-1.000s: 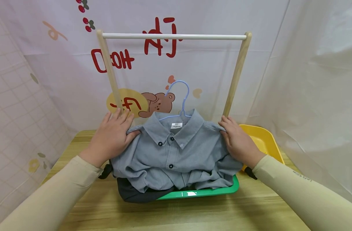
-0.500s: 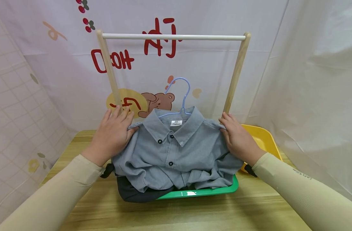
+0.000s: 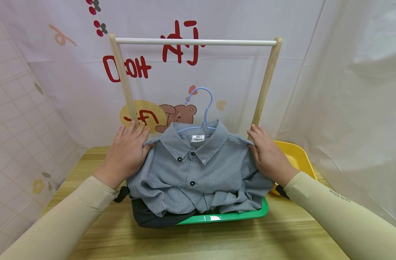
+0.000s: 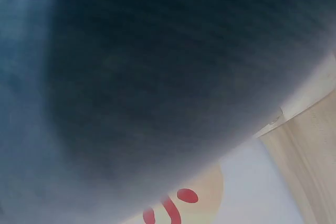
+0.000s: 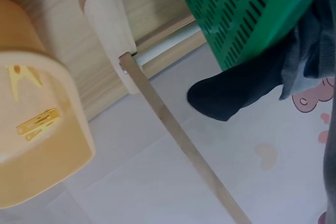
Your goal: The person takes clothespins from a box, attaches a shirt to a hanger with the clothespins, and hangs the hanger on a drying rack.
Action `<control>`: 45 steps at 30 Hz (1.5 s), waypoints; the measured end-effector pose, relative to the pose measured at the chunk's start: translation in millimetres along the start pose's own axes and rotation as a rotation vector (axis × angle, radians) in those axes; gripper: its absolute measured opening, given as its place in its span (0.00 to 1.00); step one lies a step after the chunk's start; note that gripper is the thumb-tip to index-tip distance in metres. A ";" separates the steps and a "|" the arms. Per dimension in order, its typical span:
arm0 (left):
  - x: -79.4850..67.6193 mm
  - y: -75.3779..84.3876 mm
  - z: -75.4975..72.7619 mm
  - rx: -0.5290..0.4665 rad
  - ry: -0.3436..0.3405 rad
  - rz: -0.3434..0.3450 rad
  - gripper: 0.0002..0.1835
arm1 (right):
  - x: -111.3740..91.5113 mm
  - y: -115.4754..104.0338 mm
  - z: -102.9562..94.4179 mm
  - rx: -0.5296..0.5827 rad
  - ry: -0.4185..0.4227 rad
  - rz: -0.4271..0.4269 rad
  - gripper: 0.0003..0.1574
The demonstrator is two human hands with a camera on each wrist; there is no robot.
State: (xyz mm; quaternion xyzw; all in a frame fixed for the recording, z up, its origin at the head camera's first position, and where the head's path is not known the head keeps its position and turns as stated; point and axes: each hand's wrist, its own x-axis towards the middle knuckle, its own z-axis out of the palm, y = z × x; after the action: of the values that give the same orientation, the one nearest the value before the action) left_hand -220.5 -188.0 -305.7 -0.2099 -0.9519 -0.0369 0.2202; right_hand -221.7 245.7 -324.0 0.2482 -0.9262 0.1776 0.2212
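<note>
A grey-blue button-up shirt (image 3: 217, 173) fills the middle of the head view, its collar upright and its lower part bunched over the green basket (image 3: 230, 216). Inside the collar sits a light-blue hanger (image 3: 206, 115), its hook sticking up above the neck. My left hand (image 3: 126, 153) pinches one shoulder of the shirt, thumb in front and fingers behind. At the opposite shoulder, my right hand (image 3: 270, 155) grips the fabric the same way. Blurred shirt cloth (image 4: 157, 77) covers most of the left wrist view. Neither hand appears in its own wrist view.
Behind the shirt stands a rack with wooden posts and a white rail (image 3: 198, 42). Dark cloth (image 3: 155, 216) hangs over the basket's rim. A yellow bin (image 5: 68, 124) to the right holds yellow clothespins (image 5: 39, 123). Everything stands on a wooden table (image 3: 191, 245).
The shirt's collar and the hanger have risen slightly, with the right hand lifting a little too. Both hands keep their hold on the shoulders.
</note>
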 end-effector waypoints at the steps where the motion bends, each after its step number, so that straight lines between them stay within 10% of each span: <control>1: -0.1 0.2 0.1 -0.005 0.000 -0.002 0.29 | -0.5 0.9 0.1 0.003 0.000 -0.003 0.29; 45: 0.5 -6.7 2.6 -0.022 0.067 0.002 0.37 | -8.5 4.7 4.1 0.035 0.039 0.061 0.29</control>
State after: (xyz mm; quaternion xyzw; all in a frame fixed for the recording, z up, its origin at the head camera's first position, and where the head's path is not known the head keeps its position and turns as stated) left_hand -224.7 -193.5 -307.6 -0.2118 -0.9433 -0.0543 0.2497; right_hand -218.9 250.9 -332.7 0.2204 -0.9256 0.2053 0.2293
